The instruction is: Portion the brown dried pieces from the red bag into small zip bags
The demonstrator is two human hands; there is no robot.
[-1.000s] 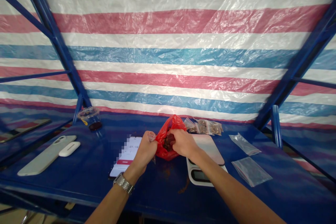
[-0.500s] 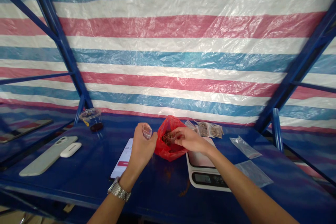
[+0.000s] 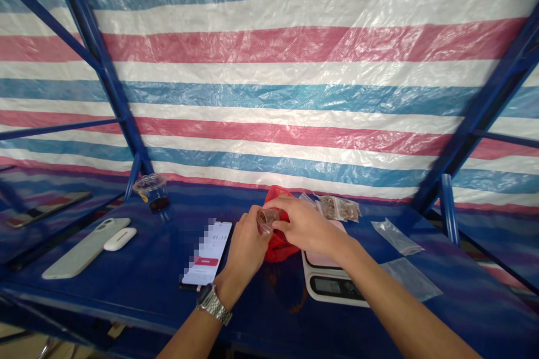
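My left hand (image 3: 249,242) is closed around a small clear plastic bag (image 3: 264,229), its mouth facing up. In my right hand (image 3: 304,225) is a small clear ribbed cup (image 3: 269,215), tilted sideways at the bag's mouth. Brown colour shows through the cup. Directly behind both hands stands a red plastic bag (image 3: 281,249), largely covered by them, so its contents are hidden. Right of it, partly under my right forearm, sits a white kitchen scale (image 3: 314,291) with a small display. A lit phone (image 3: 206,261) showing a timer lies left of my left wrist.
Filled zip bags (image 3: 339,207) lie at the back. Flat zip bags (image 3: 398,237) are on the right. On the left are a pale phone (image 3: 80,252), a white earphone case (image 3: 120,239) and a plastic cup of dark liquid (image 3: 154,193). Blue metal posts (image 3: 448,179) frame the table.
My right hand has come out of the red bag, bringing the ribbed cup left to the small clear bag. My left hand has moved right to meet it.
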